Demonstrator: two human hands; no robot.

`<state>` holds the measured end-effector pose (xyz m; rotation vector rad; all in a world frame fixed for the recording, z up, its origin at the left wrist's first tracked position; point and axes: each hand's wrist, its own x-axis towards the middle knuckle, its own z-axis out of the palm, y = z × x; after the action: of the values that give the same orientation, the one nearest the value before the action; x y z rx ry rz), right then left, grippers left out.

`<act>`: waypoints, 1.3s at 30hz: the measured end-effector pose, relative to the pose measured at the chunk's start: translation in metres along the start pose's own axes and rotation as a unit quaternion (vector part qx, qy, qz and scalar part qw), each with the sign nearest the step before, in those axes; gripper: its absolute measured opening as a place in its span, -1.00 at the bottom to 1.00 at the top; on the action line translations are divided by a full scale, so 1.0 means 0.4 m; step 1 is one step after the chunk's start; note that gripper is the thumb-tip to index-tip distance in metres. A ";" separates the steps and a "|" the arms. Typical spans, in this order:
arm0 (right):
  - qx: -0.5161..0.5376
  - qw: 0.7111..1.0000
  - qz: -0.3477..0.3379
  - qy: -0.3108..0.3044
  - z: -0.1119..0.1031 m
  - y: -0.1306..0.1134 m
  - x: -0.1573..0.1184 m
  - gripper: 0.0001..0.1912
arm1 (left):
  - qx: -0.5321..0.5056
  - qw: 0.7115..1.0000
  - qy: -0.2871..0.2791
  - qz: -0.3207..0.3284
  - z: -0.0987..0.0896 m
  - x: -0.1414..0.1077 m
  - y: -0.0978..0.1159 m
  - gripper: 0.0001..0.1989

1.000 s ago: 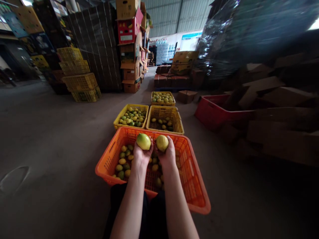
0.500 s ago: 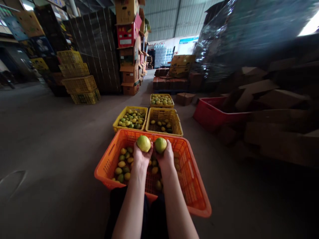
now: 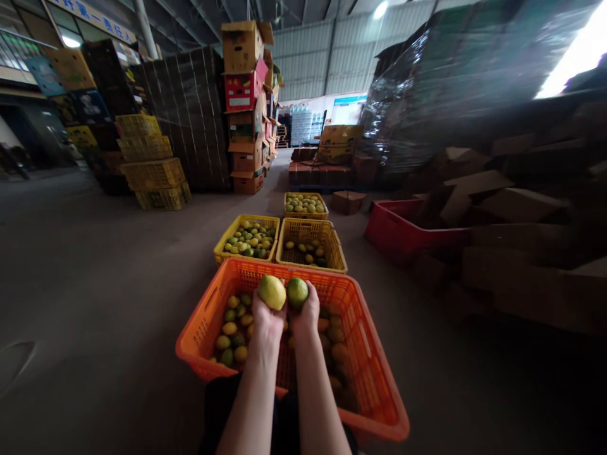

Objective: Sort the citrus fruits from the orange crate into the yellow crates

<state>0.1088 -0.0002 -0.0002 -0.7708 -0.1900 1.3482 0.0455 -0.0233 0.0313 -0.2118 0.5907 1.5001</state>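
My left hand (image 3: 268, 317) is closed round a yellow lemon (image 3: 272, 292), palm up, over the orange crate (image 3: 208, 287). Close beside it, my right hand (image 3: 307, 309) grips a greener lemon (image 3: 297, 293). The two fruits sit side by side with a small gap, above the crate's far half. Below them, several yellow and green lemons (image 3: 230, 328) lie in the crate's left part, and more lemons (image 3: 339, 352) lie in its right part, dim in shadow. My forearms hide the middle of the crate.
Beyond the orange crate stand a yellow crate of lemons (image 3: 246, 239), a yellow crate with fewer lemons (image 3: 310, 245) and a farther full one (image 3: 306, 203). A red bin (image 3: 398, 230) and loose cardboard (image 3: 516, 208) lie right. Stacked yellow crates (image 3: 154, 170) and boxes (image 3: 244, 126) rise at left.
My right hand has moved left with its lemon, closer to the left one, and turned it a little. More of the crate's right side shows. The whole view has tilted up slightly.
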 end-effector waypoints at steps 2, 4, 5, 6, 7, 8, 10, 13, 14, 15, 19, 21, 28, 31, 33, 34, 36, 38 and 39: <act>0.026 0.997 0.032 0.059 0.008 0.009 0.006 -0.75 | -0.012 1.000 0.012 -0.001 -0.006 0.006 0.006 -0.79; 0.036 0.994 0.059 0.087 0.016 0.012 0.009 -0.74 | -0.020 1.000 0.024 0.005 -0.010 0.011 0.016 -0.81; 0.032 0.994 0.064 0.087 0.019 0.012 0.010 -0.72 | -0.024 0.999 0.024 0.011 -0.011 0.013 0.021 -0.83; 0.028 0.994 0.066 0.079 0.021 0.010 0.010 -0.71 | -0.028 0.999 0.023 0.017 -0.011 0.014 0.027 -0.84; 0.026 0.995 0.067 0.069 0.022 0.008 0.009 -0.70 | -0.033 0.999 0.021 0.022 -0.011 0.014 0.032 -0.84; 0.025 0.996 0.066 0.056 0.022 0.006 0.008 -0.69 | -0.037 0.999 0.020 0.025 -0.010 0.014 0.036 -0.84; 0.028 0.997 0.064 0.033 0.021 0.000 0.006 -0.71 | -0.039 0.999 0.020 0.023 -0.008 0.014 0.042 -0.83; 0.036 0.996 0.082 0.016 0.018 -0.007 0.005 -0.76 | -0.027 1.000 -0.005 -0.005 -0.006 0.013 0.041 -0.79; 0.041 0.995 0.089 0.012 0.017 -0.008 0.006 -0.77 | -0.021 0.999 -0.018 -0.020 -0.007 0.013 0.039 -0.77; 0.047 0.994 0.097 0.009 0.017 -0.009 0.008 -0.76 | -0.019 0.999 -0.031 -0.034 -0.007 0.012 0.037 -0.75; 0.062 0.992 0.103 0.042 0.017 -0.008 0.013 -0.70 | -0.033 0.997 -0.054 -0.040 -0.009 0.009 0.029 -0.70; 0.059 0.992 0.089 0.073 0.017 -0.005 0.014 -0.74 | -0.034 0.997 -0.061 -0.037 -0.009 0.006 0.029 -0.69; 0.047 0.989 0.096 0.104 0.016 0.001 0.024 -0.79 | -0.038 0.999 -0.032 -0.020 0.003 -0.010 0.045 -0.76; 0.057 0.986 0.097 0.122 0.013 -0.001 0.029 -0.83 | -0.030 0.999 -0.011 -0.029 0.001 -0.006 0.045 -0.76; 0.059 0.984 0.108 0.126 0.011 -0.001 0.030 -0.82 | -0.027 0.998 -0.021 -0.050 -0.006 0.001 0.039 -0.74; 0.060 0.984 0.113 0.124 0.010 0.000 0.030 -0.81 | -0.028 0.998 -0.031 -0.057 -0.009 0.004 0.035 -0.72; 0.063 0.985 0.120 0.107 0.008 -0.001 0.028 -0.78 | -0.039 0.996 -0.045 -0.060 -0.013 0.010 0.025 -0.67; 0.070 0.988 0.117 0.074 0.005 -0.002 0.026 -0.77 | -0.058 0.996 -0.042 -0.058 -0.015 0.013 0.019 -0.66; 0.073 0.989 0.115 0.057 0.003 -0.003 0.027 -0.78 | -0.066 0.996 -0.035 -0.055 -0.014 0.014 0.018 -0.66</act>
<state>0.1117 0.0102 -0.0017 -0.7607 0.0914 1.5123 0.0369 -0.0206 0.0255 -0.2874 0.4177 1.4345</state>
